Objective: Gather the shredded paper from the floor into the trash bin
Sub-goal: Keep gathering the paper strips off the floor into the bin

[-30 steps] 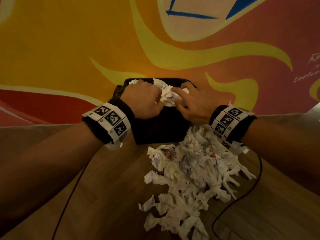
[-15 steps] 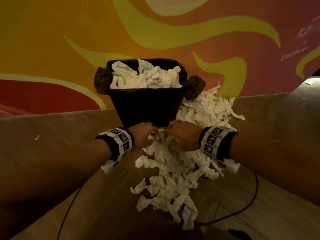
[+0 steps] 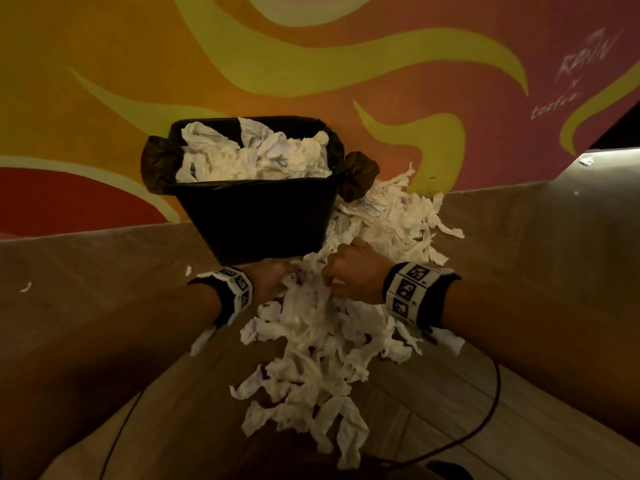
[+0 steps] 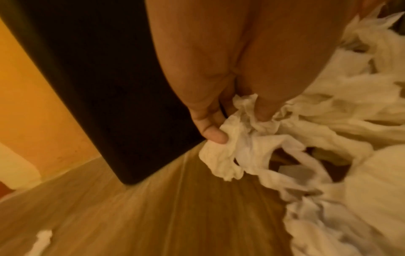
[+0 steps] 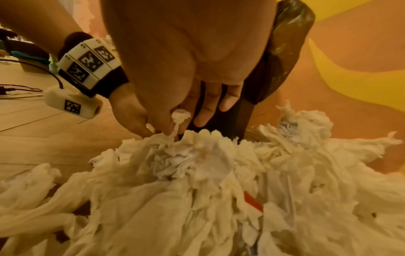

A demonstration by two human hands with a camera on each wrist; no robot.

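Where wood floor (image 3: 138, 341) meets swirly orange wall (image 3: 104, 81), bin (image 3: 259, 223) stands w/ shreds (image 3: 311, 341).

Both hands (image 3: 311, 278) left trash bin (image 3: 256, 220), now gripping floor paper (image 3: 311, 327).

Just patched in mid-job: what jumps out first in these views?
The big heap of shredded paper sprawls over the wooden floor, in front of and to the right of the black trash bin, which is already piled to the rim and stands against a bright orange and yellow wall. At the bin's base, the left hand and right hand each pinch paper.
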